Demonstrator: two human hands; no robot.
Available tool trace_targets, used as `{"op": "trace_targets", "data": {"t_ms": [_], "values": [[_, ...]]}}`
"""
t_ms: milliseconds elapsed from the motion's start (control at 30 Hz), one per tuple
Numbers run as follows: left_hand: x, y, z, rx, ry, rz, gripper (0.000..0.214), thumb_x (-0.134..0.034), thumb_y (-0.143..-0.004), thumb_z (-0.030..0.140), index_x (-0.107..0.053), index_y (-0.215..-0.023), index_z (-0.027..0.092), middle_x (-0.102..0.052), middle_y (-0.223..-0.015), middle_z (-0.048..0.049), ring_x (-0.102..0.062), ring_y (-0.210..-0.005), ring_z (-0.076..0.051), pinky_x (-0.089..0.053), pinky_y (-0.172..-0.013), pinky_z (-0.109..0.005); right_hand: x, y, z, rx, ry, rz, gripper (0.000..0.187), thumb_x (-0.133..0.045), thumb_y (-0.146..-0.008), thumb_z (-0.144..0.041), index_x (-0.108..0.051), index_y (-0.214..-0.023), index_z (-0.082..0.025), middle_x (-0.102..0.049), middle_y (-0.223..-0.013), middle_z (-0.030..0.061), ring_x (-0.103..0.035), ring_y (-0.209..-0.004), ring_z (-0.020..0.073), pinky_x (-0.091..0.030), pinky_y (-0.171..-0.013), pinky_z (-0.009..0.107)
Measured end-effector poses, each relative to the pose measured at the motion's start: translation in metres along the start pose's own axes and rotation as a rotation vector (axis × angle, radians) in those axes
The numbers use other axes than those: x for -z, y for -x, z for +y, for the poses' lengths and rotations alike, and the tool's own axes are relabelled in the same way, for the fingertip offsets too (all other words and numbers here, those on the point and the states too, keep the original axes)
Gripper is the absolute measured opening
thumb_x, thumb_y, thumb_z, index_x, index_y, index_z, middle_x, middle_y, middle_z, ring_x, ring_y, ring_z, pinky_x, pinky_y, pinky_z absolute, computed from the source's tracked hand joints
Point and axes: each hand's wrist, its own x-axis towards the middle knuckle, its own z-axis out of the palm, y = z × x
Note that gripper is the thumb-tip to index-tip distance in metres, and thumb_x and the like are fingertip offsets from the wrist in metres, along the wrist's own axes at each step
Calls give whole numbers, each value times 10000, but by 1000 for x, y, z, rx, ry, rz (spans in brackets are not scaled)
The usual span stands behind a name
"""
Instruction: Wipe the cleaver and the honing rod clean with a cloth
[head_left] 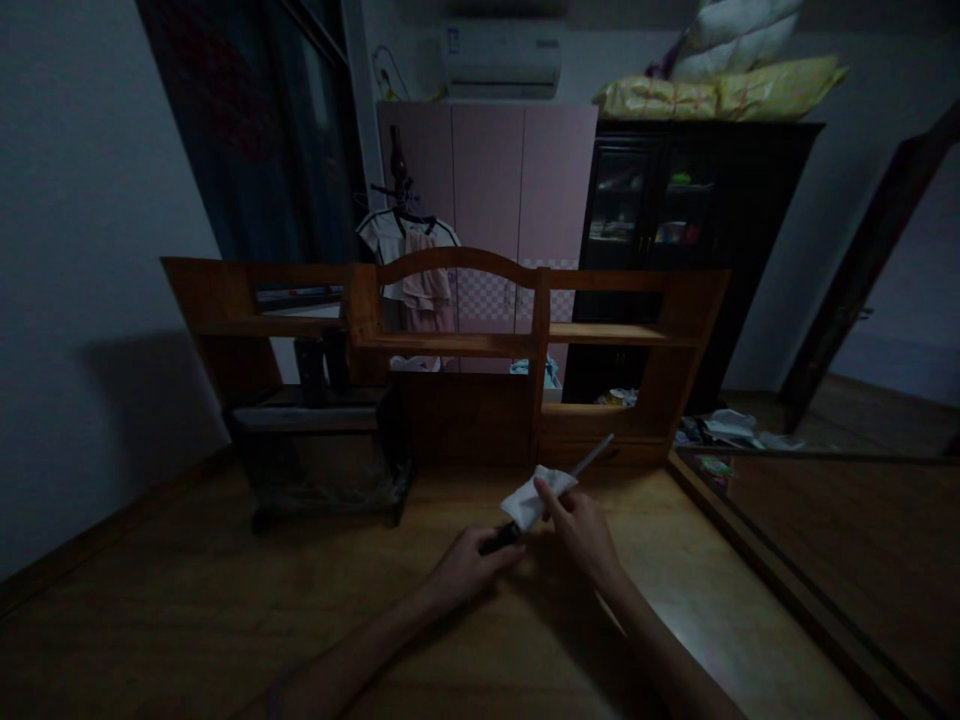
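My left hand is closed around the black handle of a knife with a narrow, pale blade. The blade points up and to the right, away from me. A white tissue is folded around the middle of the blade and hides that part. My right hand pinches the tissue against the blade, thumb on top. Both hands are just above the light wooden tabletop.
A wooden shelf unit stands along the far edge. At its left is a dark, box-like glass case with black cylinders on top. A raised wooden rim runs along the right side. The room is dim.
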Motion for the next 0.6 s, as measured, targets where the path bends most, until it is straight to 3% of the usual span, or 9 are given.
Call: {"op": "trace_targets", "data": {"t_ms": [133, 267, 400, 467, 600], "values": [[-1, 2, 3, -24, 4, 3, 435, -575, -763, 532, -647, -748, 103, -477, -604, 22, -381, -554, -89, -266, -516, -216, 0, 1, 1, -4, -56, 50, 539, -510, -797, -627, -625, -539, -168, -602, -494, 46, -590, -491, 190, -378, -521, 274], [-2, -1, 1, -4, 75, -1, 446, -604, -740, 537, -659, -759, 94, -523, -632, 4, -409, -557, -89, -286, -525, -215, -7, -2, 3, -64, -384, -85, 526, -518, -798, -614, -619, -580, -145, -620, -515, 60, -588, -475, 187, -398, -485, 273], [-4, -6, -5, 71, 272, 37, 541, -633, -709, 561, -665, -948, 77, -528, -610, -5, -386, -488, -74, -266, -477, -209, -14, -3, 0, -99, -749, -234, 374, -665, -743, -496, -629, -905, -160, -688, -771, 57, -644, -660, 193, -452, -541, 261], [-5, -7, -5, 88, 305, 62, 573, -638, -705, 564, -659, -1010, 80, -512, -575, 3, -384, -469, -73, -264, -463, -206, -17, -2, -1, -81, -844, -269, 453, -728, -704, -422, -571, -1066, -200, -686, -881, 47, -650, -738, 186, -466, -585, 256], [-5, -5, -3, 65, 199, 85, 539, -636, -704, 565, -686, -959, 93, -519, -577, 4, -399, -475, -75, -268, -455, -202, -19, 1, 0, -62, -853, -241, 438, -691, -760, -380, -500, -1124, -228, -671, -778, 8, -629, -646, 142, -458, -597, 250]]}}
